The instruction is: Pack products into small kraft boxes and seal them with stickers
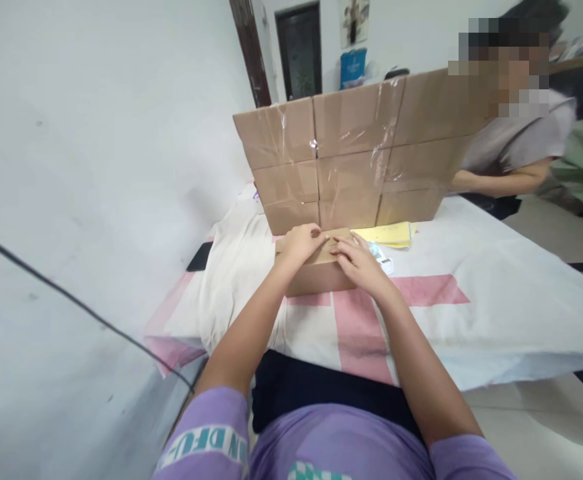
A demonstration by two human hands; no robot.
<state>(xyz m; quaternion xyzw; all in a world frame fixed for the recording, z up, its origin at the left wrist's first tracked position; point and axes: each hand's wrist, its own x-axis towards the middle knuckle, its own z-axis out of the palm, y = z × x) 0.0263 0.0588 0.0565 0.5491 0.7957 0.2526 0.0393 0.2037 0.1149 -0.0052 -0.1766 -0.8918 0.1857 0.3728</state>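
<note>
A small brown cardboard box [321,277] rests on the cloth-covered table in front of me. My left hand [302,241] lies over the left part of its top, fingers curved towards the middle. From the right, my right hand [356,257] touches the top with its fingers somewhat spread. The fingertips of both hands are a short way apart on the box top. Neither hand is wrapped round anything that I can see. Just behind the box stands a stack of similar taped cardboard boxes [351,160].
Yellow paper [386,234] and a small white packet [382,259] lie right of the box. A dark phone-like object [200,257] is at the table's left edge. A person [516,153] is beyond the stack at the right. A wall and a hanging cable are at the left.
</note>
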